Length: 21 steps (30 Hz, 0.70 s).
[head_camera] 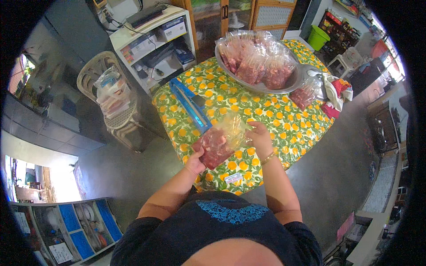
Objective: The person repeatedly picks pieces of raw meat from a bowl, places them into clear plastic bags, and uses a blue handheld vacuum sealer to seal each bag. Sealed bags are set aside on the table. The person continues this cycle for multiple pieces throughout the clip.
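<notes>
A clear plastic bag of raw meat skewers [216,146] lies tilted just over the near part of the table, its meat end towards the left. My left hand [196,162] grips the lower left side of this bag, thumb on top. At the bag's loose plastic end, where the stick ends show, my right hand [261,138] holds the film's edge with bent fingers. Just beyond the bag is a blue impulse sealer [189,104], its near end close to the meat. A small printed label strip [233,178] lies on the tablecloth near my body.
A large metal basin [263,89] holds several bagged meat skewers [256,63]. Another skewer bag [303,96] lies right of it, beside a crumpled cloth [334,93]. The table wears an orange-patterned cloth [286,133]. A plastic chair [121,118] stands left, beside a white shelf [151,40].
</notes>
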{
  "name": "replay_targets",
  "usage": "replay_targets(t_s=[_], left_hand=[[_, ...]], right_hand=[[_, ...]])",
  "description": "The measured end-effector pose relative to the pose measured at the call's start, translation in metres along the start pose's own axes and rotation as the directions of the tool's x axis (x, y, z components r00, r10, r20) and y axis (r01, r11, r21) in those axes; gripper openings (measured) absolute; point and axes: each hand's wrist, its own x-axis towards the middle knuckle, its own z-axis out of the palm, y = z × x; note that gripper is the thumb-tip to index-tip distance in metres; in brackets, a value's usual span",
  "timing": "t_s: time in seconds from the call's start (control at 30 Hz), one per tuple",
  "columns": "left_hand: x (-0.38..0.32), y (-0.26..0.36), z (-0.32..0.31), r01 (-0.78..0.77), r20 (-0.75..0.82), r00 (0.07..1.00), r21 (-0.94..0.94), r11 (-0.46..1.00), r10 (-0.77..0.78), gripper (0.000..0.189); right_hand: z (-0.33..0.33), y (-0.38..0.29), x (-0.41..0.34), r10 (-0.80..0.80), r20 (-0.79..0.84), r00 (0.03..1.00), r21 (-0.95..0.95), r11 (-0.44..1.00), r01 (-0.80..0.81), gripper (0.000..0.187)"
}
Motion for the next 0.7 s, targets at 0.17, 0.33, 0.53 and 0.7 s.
replay_targets(t_s=[0.17,0.33,0.53,0.7], left_hand=[[0.004,0.035,-0.047,-0.026,-0.087,0.996,0.025,0.999,0.028,0.059],[0.028,0.095,-0.094,-0.078,-0.184,0.979,0.035,0.996,0.083,0.057],[0.065,0.186,-0.125,-0.126,-0.354,0.921,0.123,0.984,0.162,0.049],[0.087,0.244,-0.127,-0.009,-0.359,0.932,0.129,0.992,0.055,0.049]], right_hand=[[0.034,0.043,0.041,0.056,-0.013,0.998,-0.150,0.987,-0.058,0.039],[0.088,0.045,0.082,0.059,0.029,0.998,-0.424,0.905,-0.041,0.036],[0.153,-0.009,0.131,-0.230,-0.036,0.973,-0.549,0.818,0.173,0.041],[0.211,-0.051,0.160,-0.257,0.076,0.963,-0.728,0.646,0.230,0.047]])
